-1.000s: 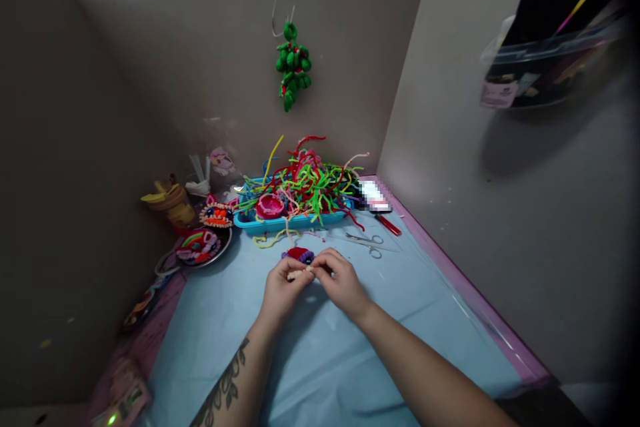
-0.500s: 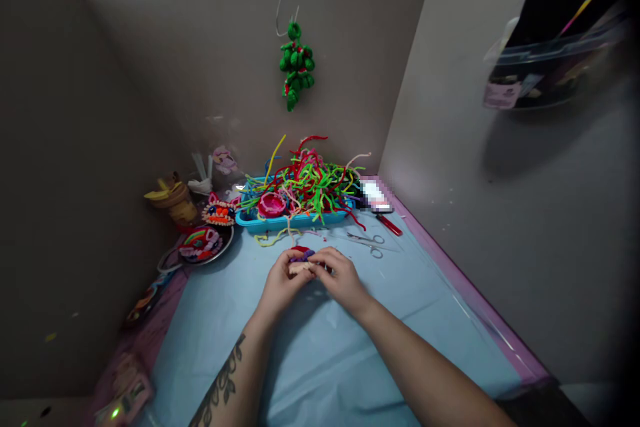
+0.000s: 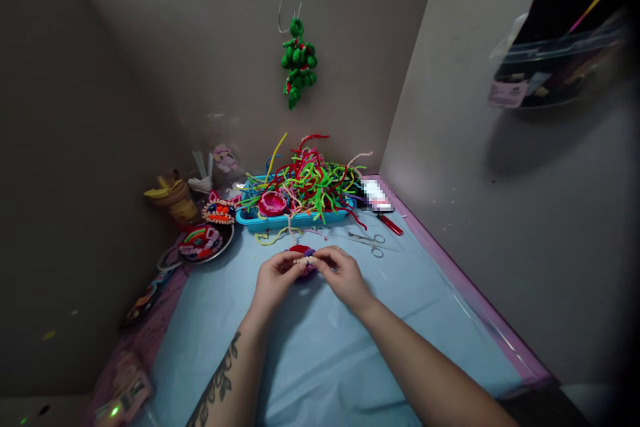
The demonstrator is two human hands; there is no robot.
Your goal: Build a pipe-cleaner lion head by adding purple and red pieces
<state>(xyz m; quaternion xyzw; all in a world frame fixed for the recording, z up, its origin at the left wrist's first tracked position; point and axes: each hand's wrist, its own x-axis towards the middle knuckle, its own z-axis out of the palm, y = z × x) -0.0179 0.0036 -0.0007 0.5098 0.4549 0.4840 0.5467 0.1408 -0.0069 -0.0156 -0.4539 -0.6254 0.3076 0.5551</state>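
Between my fingertips is a small fuzzy pipe-cleaner piece (image 3: 308, 269), purple with red at its far edge and a cream strip across the near side. My left hand (image 3: 275, 279) pinches its left end with thumb and fingers. From the other side my right hand (image 3: 346, 277) grips it, thumb near the cream strip. Both hands hide parts of the piece. Just beyond, a pale pipe cleaner (image 3: 291, 232) trails down from a blue tray (image 3: 280, 223) heaped with colourful pipe cleaners (image 3: 320, 180).
Scissors (image 3: 373, 243) and a red-handled tool (image 3: 390, 223) lie to the right, near a blurred-out phone-like object (image 3: 376, 196). Finished crafts (image 3: 200, 241) sit in a round dish at left. A green ornament (image 3: 299, 63) hangs on the back wall. A clear container (image 3: 545, 73) is mounted at right.
The piece has turned in my hands: the cream strip sits higher and more purple shows beneath it. My left hand has shifted slightly left.
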